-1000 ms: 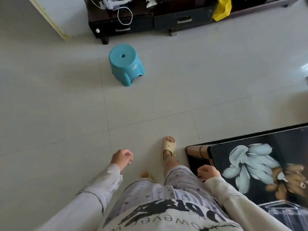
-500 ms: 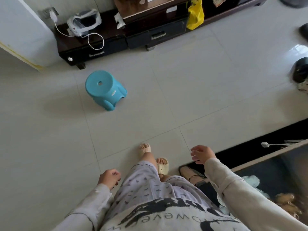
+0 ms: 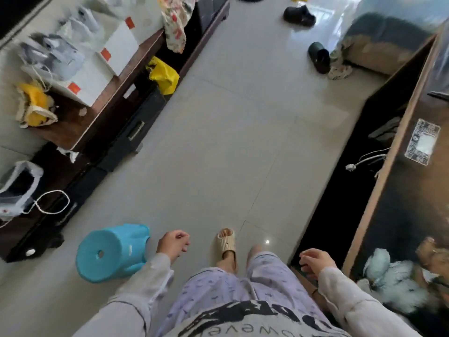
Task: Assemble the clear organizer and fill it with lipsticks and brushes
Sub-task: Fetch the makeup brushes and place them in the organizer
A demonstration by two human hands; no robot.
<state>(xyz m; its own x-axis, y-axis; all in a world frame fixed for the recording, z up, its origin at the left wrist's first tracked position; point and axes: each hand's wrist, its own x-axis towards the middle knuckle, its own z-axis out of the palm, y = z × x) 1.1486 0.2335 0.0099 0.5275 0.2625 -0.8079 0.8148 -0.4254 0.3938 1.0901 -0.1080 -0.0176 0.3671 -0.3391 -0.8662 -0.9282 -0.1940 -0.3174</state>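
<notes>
1. A person's left hand (image 3: pixel 173 244) hangs over the pale tiled floor (image 3: pixel 230 142), fingers loosely curled with the thumb against them, holding nothing.
2. The right hand (image 3: pixel 315 262) is also empty. Its fingers are loosely bent and slightly apart, just beside the near corner of a dark glossy table with a wooden rim (image 3: pixel 408 215).
3. Where the clear organizer, lipsticks and brushes lie cannot be told. The tabletop to the right of the right hand is blurred, and only a pale flower print (image 3: pixel 386 271) shows on it.
4. Both arms wear pale long sleeves, and lilac patterned shorts (image 3: pixel 243 283) show between them.
5. A foot in a beige ribbed slide sandal (image 3: pixel 226 242) stands on the floor between the two hands, a little ahead of them.
6. A turquoise plastic stool with a hole in its round top (image 3: pixel 111 252) sits just to the left of the left hand, near it but not touching.
7. Farther left and ahead of that hand runs a low dark wooden cabinet (image 3: pixel 73 127) carrying white boxes and bags. A yellow plastic bag (image 3: pixel 163 75) sits at its front edge.
8. A white cable with a plug (image 3: pixel 364 161) lies in the dark gap ahead of the right hand, beside the table rim.
9. Two black slippers (image 3: pixel 319 57) lie well ahead of both hands on the floor.
</notes>
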